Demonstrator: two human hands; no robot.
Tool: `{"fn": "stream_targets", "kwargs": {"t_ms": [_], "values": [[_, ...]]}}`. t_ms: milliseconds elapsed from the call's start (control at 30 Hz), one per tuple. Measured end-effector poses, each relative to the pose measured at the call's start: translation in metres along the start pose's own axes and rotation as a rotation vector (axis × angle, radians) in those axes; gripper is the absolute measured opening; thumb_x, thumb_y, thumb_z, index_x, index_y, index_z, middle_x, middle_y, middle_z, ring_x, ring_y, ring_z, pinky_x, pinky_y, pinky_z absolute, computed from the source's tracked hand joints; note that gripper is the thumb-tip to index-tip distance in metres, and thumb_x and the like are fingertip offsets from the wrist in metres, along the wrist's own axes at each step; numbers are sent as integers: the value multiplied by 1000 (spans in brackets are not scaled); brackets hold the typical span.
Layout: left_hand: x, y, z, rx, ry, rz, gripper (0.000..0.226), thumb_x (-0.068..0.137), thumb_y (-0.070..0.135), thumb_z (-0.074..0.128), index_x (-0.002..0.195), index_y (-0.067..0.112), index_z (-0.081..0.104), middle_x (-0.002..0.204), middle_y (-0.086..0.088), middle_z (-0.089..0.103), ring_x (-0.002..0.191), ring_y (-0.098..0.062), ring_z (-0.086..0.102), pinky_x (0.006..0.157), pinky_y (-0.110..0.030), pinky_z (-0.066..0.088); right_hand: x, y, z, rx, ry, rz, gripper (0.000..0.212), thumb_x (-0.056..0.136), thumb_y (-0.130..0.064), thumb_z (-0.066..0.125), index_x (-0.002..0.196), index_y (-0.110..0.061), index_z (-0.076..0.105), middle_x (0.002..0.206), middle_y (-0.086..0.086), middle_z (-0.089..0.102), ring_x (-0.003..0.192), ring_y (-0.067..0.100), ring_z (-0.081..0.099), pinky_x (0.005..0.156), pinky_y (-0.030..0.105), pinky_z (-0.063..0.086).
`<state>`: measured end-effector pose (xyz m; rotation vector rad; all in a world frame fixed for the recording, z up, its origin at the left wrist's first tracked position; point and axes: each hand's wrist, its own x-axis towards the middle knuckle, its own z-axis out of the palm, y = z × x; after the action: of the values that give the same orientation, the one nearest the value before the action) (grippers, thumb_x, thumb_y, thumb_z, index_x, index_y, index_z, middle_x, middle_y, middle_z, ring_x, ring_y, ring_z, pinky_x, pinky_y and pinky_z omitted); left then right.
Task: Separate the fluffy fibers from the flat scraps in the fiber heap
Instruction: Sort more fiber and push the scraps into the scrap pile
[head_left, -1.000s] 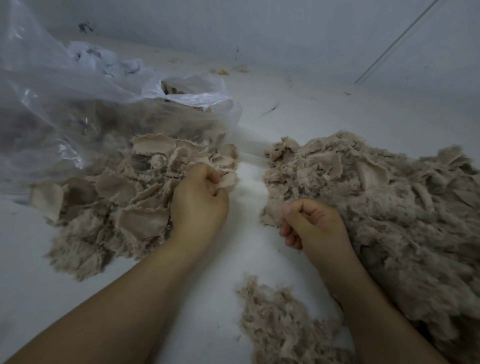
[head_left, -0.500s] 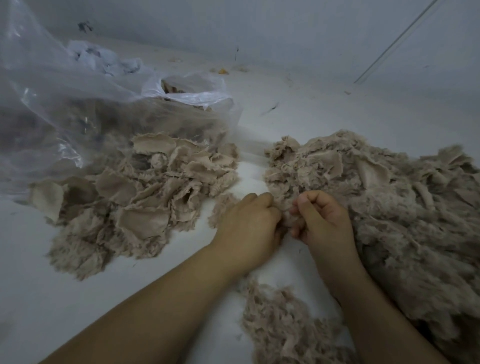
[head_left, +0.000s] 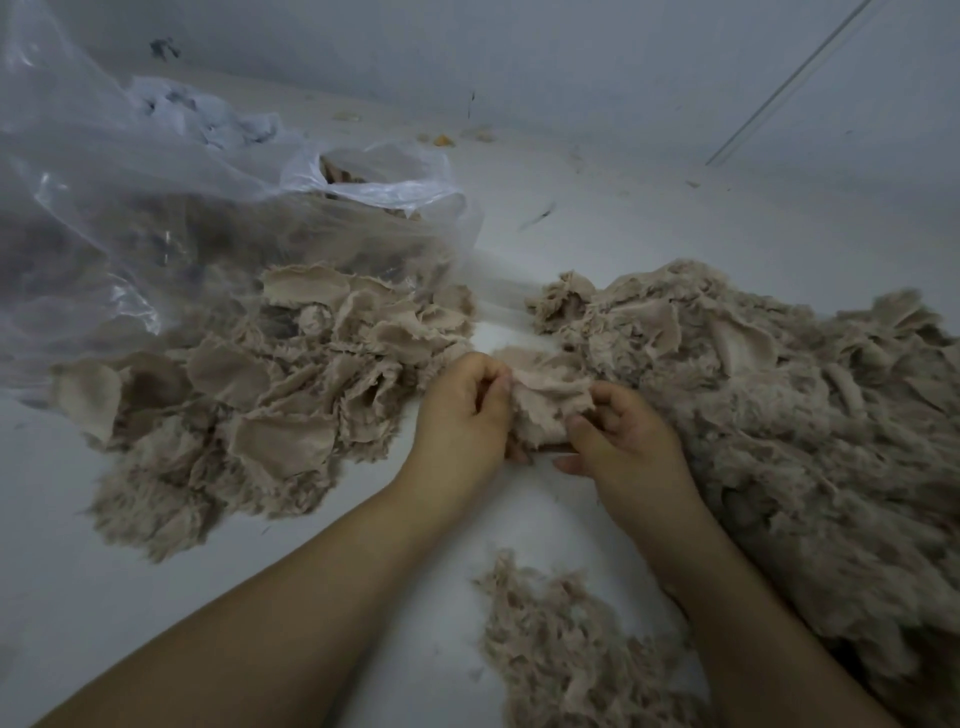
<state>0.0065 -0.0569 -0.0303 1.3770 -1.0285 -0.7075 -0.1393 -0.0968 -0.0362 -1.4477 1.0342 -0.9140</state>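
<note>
Both hands' fingers (head_left: 582, 423) pinch one flat scrap (head_left: 545, 400) between them.

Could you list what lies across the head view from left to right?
Plastic bag → pile of flat scraps → left hand → piece held between the hands → right hand → big fiber heap.

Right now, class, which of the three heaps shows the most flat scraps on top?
The left heap, beside the plastic bag: smooth flat pieces cover it. The right heap and near tuft look mostly fluffy.
</note>
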Motion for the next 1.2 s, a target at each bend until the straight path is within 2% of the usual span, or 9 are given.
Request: {"fn": "stream_targets", "kwargs": {"t_ms": [167, 300, 433, 567, 733, 867, 1000, 1100, 1200], "values": [[-1, -3, 5, -211, -135, -136, 12, 97, -2, 51, 88, 1, 57, 64, -10, 66, 51, -26, 66, 47, -29, 53, -4, -2, -3, -47, -65, -90, 46, 89, 0, 63, 109, -41, 59, 100, -21, 70, 79, -1, 69, 54, 12, 48], [1, -3, 3, -266, -223, -131, 21, 81, -9, 58, 96, 4, 65, 72, -19, 68, 59, -32, 66, 58, -36, 56, -3, 1, -3, -26, -8, -91, 45, 87, 0, 68, 111, -37, 58, 97, -14, 70, 81, -1, 69, 56, 12, 50], [1, -5, 4, -263, -227, -96, 11, 86, -6, 66, 82, 4, 67, 61, -10, 67, 53, -19, 64, 57, -29, 56, -1, 3, -2, 3, -28, -32, 46, 88, 2, 67, 127, -18, 55, 105, -2, 73, 89, 8, 72, 69, 21, 57], [2, -7, 2, -368, -142, -113, 21, 91, 2, 62, 71, 7, 66, 68, -15, 66, 60, -24, 62, 60, -31, 53, 0, 2, 0, -39, 23, -58, 30, 86, 4, 67, 111, -13, 65, 88, 2, 73, 74, 9, 68, 66, 21, 57], [9, -9, -4, -488, 120, -177, 25, 98, 3, 51, 75, 12, 56, 54, -7, 48, 46, -19, 43, 44, -26, 39, 3, 7, -2, -98, 143, -82, 21, 90, 3, 61, 97, -16, 68, 82, 5, 65, 69, 14, 59, 57, 18, 52], [9, -10, -8, -409, 58, -131, 16, 93, 3, 59, 77, 6, 58, 52, -9, 48, 39, -16, 42, 41, -24, 37, 5, 12, -6, -122, 214, -56, 32, 89, -4, 64, 117, -18, 67, 94, 4, 67, 64, 8, 59, 54, 20, 49], [5, -10, -5, -343, 30, -96, 19, 93, 8, 62, 75, 8, 59, 43, -8, 49, 34, -17, 40, 39, -21, 34, 2, 11, -6, -219, 244, -108, 25, 88, -20, 67, 108, -35, 65, 105, 6, 67, 63, 14, 60, 62, 36, 57], [3, -8, -4, -322, 20, -84, 18, 94, 11, 62, 76, 12, 60, 44, -6, 50, 35, -15, 39, 39, -21, 32, -2, 3, -2, -126, 266, -201, 5, 89, -22, 69, 85, -24, 68, 78, -9, 67, 61, 7, 57, 56, 21, 48], [0, -4, -2, -329, -50, -74, 16, 93, 7, 62, 78, 11, 60, 46, -3, 55, 35, -10, 45, 38, -15, 34, -9, -5, 3, -41, 85, -256, 30, 85, -35, 66, 65, -13, 67, 53, -5, 62, 45, 1, 51, 46, 14, 40]]}}
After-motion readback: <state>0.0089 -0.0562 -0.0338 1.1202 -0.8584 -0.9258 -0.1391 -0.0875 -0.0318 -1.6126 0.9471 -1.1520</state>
